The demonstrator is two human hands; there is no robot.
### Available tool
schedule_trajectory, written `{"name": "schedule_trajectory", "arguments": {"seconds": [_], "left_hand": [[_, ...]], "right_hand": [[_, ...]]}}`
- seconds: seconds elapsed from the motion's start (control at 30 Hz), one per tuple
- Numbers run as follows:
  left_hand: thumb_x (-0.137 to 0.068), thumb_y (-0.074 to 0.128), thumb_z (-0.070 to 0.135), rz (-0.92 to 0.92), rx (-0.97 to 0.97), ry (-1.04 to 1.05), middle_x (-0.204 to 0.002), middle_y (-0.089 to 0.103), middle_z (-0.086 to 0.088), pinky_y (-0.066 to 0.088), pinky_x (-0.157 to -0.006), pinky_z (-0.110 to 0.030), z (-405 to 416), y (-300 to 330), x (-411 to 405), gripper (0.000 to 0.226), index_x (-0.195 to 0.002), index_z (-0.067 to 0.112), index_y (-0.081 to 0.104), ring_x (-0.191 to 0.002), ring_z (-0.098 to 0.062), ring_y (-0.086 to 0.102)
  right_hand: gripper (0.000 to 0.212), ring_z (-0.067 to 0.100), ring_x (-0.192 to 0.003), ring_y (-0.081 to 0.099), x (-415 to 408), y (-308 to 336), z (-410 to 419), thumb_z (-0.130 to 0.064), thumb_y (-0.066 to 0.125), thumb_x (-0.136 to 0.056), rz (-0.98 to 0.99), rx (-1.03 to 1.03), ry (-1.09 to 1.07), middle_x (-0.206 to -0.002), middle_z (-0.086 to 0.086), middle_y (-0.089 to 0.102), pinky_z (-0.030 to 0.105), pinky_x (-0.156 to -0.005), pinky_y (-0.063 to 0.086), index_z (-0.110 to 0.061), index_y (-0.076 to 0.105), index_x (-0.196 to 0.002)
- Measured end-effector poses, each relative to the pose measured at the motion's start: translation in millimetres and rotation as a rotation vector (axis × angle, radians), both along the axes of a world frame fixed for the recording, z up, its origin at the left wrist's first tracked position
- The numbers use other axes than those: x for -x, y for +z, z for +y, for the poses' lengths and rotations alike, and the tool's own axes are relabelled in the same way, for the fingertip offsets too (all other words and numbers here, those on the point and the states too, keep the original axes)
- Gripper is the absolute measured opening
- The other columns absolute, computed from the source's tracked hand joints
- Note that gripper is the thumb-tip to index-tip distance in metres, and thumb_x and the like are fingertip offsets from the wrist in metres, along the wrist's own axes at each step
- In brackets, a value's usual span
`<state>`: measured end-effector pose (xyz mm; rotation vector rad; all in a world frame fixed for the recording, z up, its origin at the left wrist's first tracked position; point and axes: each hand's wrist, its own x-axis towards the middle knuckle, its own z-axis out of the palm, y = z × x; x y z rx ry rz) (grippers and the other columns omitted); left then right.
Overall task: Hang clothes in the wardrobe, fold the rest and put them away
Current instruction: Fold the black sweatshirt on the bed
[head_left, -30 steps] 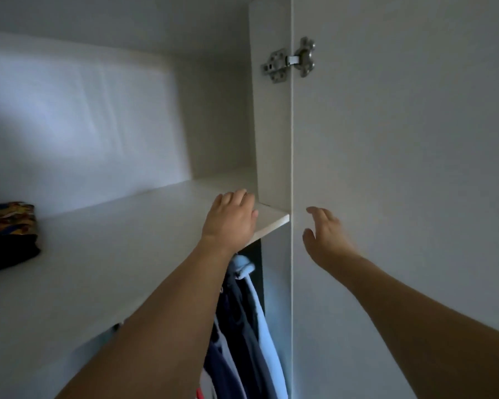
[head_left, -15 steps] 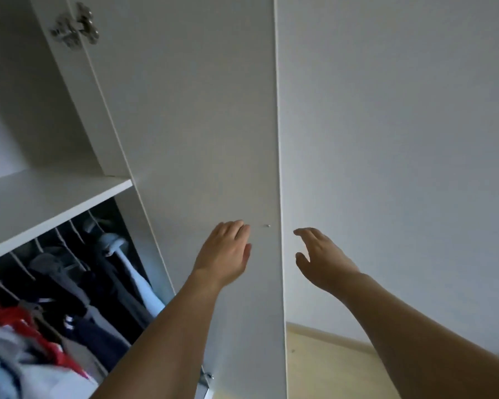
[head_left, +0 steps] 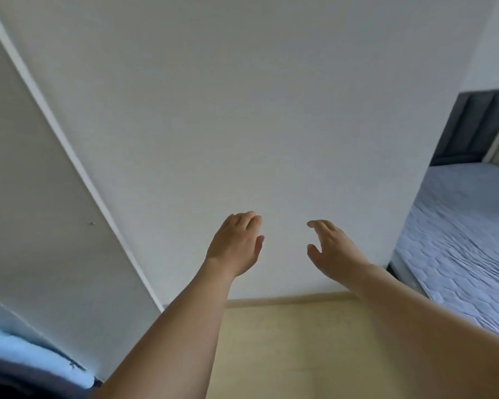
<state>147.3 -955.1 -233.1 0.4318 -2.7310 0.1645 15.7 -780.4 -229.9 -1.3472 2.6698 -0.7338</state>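
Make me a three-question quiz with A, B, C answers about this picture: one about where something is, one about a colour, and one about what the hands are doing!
1. Where is the bed?
A. At the right edge
B. At the left edge
C. In the middle, under the hands

2. What colour is the headboard?
A. Red
B. Dark grey
C. Yellow

3. What are the left hand and the right hand doing?
A. Both grip a shirt
B. One holds a hanger
C. Both are held out and hold nothing

Answers:
1. A, the mattress shows past the white wall on the right.
2. B, it stands dark grey at the top end of the pale mattress.
3. C, the fingers are relaxed, with only bare wall behind them.
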Motion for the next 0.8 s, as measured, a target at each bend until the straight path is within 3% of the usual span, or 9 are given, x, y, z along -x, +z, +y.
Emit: {"name": "schedule_trajectory", "arguments": {"seconds": [0.27,0.6,0.8], "left_hand": [[-0.101,0.032,0.031,-0.099,-0.108,-0.139,-0.147,0.035,-0.004,0.019,-0.113,-0.03,94,-32,125,0.043,-0.139,0.01,0.035,-0.134,-0.023,0.031],[-0.099,0.036,0.03,-0.134,-0.132,-0.121,-0.147,0.036,-0.007,0.024,-0.111,-0.032,279,-40,224,0.045,-0.139,0.009,0.036,-0.133,-0.025,0.034],[-0.099,0.039,0.032,-0.181,-0.198,-0.13,-0.146,0.037,-0.008,0.029,-0.109,-0.035,386,-46,275,0.047,-0.14,0.01,0.037,-0.131,-0.027,0.037]], "right_hand": [[0.05,0.02,-0.13,0.039,91,-14,116,-0.022,0.044,-0.096,-0.073,-0.064,-0.196,-0.149,0.0,0.033,0.032,-0.105,0.035,-0.015,0.031,-0.145],[0.042,0.028,-0.125,0.043,183,-40,331,-0.019,0.046,-0.095,-0.16,-0.094,-0.313,-0.142,0.009,0.04,0.034,-0.1,0.037,-0.01,0.04,-0.135],[0.051,0.025,-0.129,0.043,230,-50,432,-0.021,0.047,-0.095,-0.186,-0.143,-0.319,-0.148,0.007,0.035,0.031,-0.101,0.036,-0.013,0.032,-0.144]]}}
